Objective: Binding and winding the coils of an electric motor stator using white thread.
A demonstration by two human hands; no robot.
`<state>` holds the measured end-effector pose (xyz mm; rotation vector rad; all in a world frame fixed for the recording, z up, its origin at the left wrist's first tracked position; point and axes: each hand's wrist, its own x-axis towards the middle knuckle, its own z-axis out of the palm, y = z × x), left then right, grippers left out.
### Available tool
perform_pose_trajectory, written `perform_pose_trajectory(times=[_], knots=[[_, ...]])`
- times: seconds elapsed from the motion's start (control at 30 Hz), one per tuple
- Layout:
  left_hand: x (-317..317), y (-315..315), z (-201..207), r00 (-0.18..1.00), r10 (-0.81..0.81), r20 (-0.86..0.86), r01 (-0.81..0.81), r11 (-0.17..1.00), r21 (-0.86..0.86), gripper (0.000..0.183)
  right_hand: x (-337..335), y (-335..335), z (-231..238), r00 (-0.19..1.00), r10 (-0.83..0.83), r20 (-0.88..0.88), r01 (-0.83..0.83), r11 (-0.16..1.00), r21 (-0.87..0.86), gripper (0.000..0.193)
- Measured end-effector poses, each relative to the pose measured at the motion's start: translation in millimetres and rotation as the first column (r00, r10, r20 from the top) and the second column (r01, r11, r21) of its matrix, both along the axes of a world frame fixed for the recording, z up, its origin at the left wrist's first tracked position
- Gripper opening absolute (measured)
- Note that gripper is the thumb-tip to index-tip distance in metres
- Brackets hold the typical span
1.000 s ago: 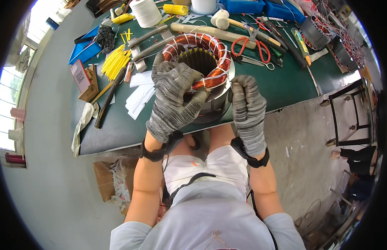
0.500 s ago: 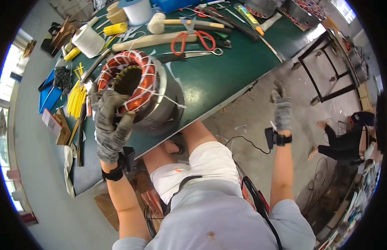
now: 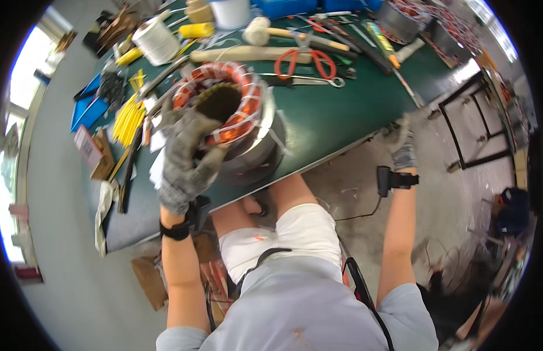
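A motor stator stands near the table's front edge. Its copper winding [image 3: 252, 99] is bound with white lacing cord and rises from a grey steel housing [image 3: 264, 146]. My left hand [image 3: 187, 155], in a grey knitted glove, is closed over the near left side of the winding, with the thumb at its front. Inside the bore, yellow-green slot insulation shows. My right hand [image 3: 405, 146], gloved too, is stretched out to the right beyond the table edge, well apart from the stator. Its fingers are blurred, and I cannot make out whether they hold a cord.
Behind the stator lie red-handled scissors [image 3: 305, 63], a wooden stick [image 3: 248, 54] and a white-headed mallet [image 3: 257, 31]. Yellow sleeving [image 3: 129, 120] and a white cord spool [image 3: 157, 44] are at the left. More stators [image 3: 400, 22] stand far right. A black metal frame [image 3: 479, 158] stands on the floor.
The view has shifted, so the table and stator appear farther right. My left hand stays on the winding. My right hand remains outstretched and has turned. The person at the right has moved lower in view.
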<state>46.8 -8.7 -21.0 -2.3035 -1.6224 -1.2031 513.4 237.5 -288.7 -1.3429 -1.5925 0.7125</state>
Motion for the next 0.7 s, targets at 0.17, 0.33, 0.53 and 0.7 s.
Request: perform_pose_trajectory(times=[0.17,0.33,0.53,0.7], knots=[[-8.5,-11.6,16.3,0.997,0.050,-0.065,-0.054,0.997,-0.051,0.028,-112.7,-62.1,128.5,0.733,-0.618,0.285,0.412,0.736,0.537,0.048],[-13.3,-8.5,14.0,0.999,0.001,-0.044,-0.004,0.998,-0.067,0.027,-243.5,-172.3,201.3,0.882,0.334,0.334,-0.434,0.850,0.298,0.039],[-25.1,-11.6,11.3,0.997,-0.058,0.053,0.066,0.985,-0.157,0.024,-252.5,-180.8,240.8,0.607,0.767,-0.208,-0.682,0.637,0.359,0.011],[-17.3,-7.0,2.7,0.990,0.045,0.131,-0.038,0.998,-0.056,0.026,-256.8,-185.0,250.8,0.256,0.964,-0.077,-0.919,0.267,0.290,0.017]])
